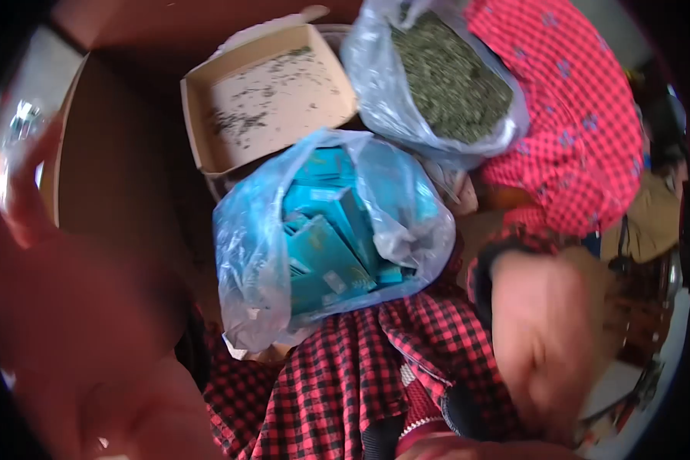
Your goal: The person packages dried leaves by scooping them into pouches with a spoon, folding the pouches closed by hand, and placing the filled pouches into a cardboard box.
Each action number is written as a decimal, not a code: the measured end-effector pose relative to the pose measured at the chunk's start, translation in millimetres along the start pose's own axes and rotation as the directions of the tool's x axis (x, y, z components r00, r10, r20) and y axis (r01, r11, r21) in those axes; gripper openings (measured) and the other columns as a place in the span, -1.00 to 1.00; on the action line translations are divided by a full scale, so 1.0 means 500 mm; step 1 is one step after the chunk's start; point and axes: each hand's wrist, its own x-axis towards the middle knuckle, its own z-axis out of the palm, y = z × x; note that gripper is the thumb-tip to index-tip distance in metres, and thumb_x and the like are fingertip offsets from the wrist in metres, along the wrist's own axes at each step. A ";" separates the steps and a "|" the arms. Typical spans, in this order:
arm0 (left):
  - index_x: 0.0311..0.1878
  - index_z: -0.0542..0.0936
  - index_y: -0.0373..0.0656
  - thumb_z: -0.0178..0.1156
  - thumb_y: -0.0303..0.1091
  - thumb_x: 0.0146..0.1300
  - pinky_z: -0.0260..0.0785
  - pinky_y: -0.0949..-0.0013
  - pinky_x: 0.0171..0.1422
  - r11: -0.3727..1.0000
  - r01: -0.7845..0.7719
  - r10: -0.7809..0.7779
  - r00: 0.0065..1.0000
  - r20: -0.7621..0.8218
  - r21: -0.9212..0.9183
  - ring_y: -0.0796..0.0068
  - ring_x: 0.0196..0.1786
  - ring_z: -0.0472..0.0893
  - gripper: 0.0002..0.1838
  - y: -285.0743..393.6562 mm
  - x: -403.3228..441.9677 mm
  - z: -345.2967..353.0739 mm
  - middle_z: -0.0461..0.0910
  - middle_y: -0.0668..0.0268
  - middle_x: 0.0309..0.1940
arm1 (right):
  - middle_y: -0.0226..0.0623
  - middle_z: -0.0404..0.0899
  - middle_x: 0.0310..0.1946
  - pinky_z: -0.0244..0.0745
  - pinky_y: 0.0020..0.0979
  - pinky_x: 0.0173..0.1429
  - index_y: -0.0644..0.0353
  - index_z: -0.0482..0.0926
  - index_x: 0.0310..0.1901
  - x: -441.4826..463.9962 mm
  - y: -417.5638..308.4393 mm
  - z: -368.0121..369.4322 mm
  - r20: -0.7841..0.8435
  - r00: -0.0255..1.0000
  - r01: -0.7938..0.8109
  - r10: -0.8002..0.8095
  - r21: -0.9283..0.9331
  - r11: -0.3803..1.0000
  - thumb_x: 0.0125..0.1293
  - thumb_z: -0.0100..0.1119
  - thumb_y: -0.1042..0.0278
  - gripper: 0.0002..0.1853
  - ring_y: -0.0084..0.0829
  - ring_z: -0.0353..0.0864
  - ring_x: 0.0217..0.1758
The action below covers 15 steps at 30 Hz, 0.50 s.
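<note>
My left hand (84, 307) is large and blurred, close to the camera at the left. One finger shows at its upper edge, and its grip is unclear. At the right, my right hand (540, 330) comes out of a checked cuff and is smeared by motion, with its fingers not readable. Between the hands, a clear plastic bag (245, 253) lies open near my lap. Inside it are several flat teal packets (326, 261), loosely piled. Neither hand visibly touches the bag.
Behind the bag is a shallow cardboard box (264, 84) with dark leafy crumbs. Beside it, another plastic bag (372, 84) holds dried green leaf (456, 84). A person's pink checked garment (567, 115) is at the upper right. A brown cardboard panel (119, 153) stands at left.
</note>
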 end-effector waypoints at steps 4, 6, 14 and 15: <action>0.23 0.54 -0.35 0.25 -0.06 0.29 0.45 0.00 0.17 0.990 0.140 -0.080 0.725 0.684 -0.032 -0.18 0.23 0.54 -0.40 -0.040 0.003 -0.040 0.56 -0.18 0.14 | -0.30 0.68 -0.36 0.58 -0.26 -0.35 0.21 0.63 -0.24 -0.060 -0.027 -0.070 -0.058 0.997 -0.053 0.044 -0.176 0.983 0.27 0.19 0.53 -0.93 -0.30 0.70 -0.41; 0.12 0.58 -0.34 0.34 -0.18 0.23 0.49 0.11 0.13 0.949 0.316 -0.146 0.472 0.869 -0.013 -0.04 0.11 0.62 -0.50 -0.041 -0.041 0.021 0.62 -0.04 0.07 | -0.20 0.71 -0.25 0.61 -0.32 -0.15 0.23 0.65 -0.11 -0.141 0.027 -0.091 0.116 0.860 -0.450 0.497 -0.287 0.846 0.27 0.24 0.52 -0.83 -0.23 0.72 -0.27; 0.26 0.45 -0.27 0.36 -0.19 0.19 0.50 0.03 0.12 0.935 -0.084 -0.309 0.286 0.907 0.345 -0.08 0.08 0.62 -0.38 -0.151 -0.275 0.184 0.50 0.01 0.22 | -0.22 0.69 -0.19 0.59 -0.22 -0.04 0.14 0.66 -0.02 -0.337 0.158 -0.046 0.120 0.777 -0.387 0.617 -0.682 0.621 0.29 0.26 0.43 -0.77 -0.14 0.67 -0.08; 0.24 0.45 -0.26 0.38 -0.14 0.16 0.50 0.02 0.10 0.908 0.028 -0.410 0.265 0.873 0.418 -0.07 0.04 0.63 -0.35 -0.164 -0.290 0.198 0.48 -0.01 0.23 | -0.22 0.69 -0.19 0.59 -0.22 -0.04 0.14 0.66 -0.02 -0.346 0.168 -0.044 0.121 0.781 -0.391 0.612 -0.670 0.631 0.29 0.26 0.43 -0.77 -0.14 0.67 -0.08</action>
